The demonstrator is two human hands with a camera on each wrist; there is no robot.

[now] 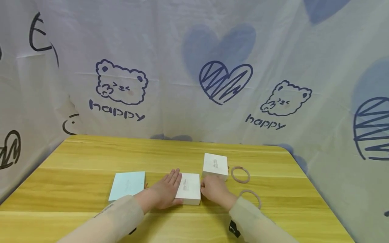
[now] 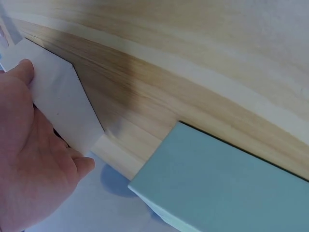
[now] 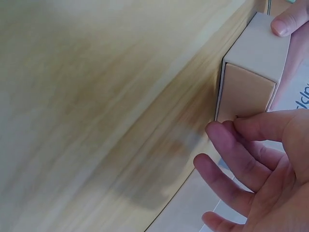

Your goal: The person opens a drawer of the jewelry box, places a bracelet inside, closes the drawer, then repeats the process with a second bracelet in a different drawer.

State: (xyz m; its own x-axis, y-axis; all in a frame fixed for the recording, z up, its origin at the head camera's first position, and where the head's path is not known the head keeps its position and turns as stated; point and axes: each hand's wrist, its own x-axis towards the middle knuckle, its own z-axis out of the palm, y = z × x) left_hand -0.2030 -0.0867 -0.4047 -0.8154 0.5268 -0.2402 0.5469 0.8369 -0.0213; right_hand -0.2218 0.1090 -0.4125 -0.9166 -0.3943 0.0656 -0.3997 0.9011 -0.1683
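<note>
A white slide-out drawer box point(image 1: 189, 189) with small print on top lies in the middle of the table. My left hand point(image 1: 165, 192) holds it from the left, fingers laid along the top edge and thumb at the near side. At its right end is my right hand point(image 1: 215, 189). The right wrist view shows the drawer's tan end panel point(image 3: 246, 89) inside the sleeve, flush or nearly so. Thumb and index finger of the right hand pinch at a small dark spot on that panel; what lies between the fingertips is hidden.
A second white box point(image 1: 215, 165) stands behind the right hand. A pale blue box point(image 1: 127, 185) lies to the left. Two bangle-like rings, the far ring point(image 1: 240, 174) and the near ring point(image 1: 250, 191), lie at the right. A dark object point(image 1: 234, 229) is partly under the right sleeve.
</note>
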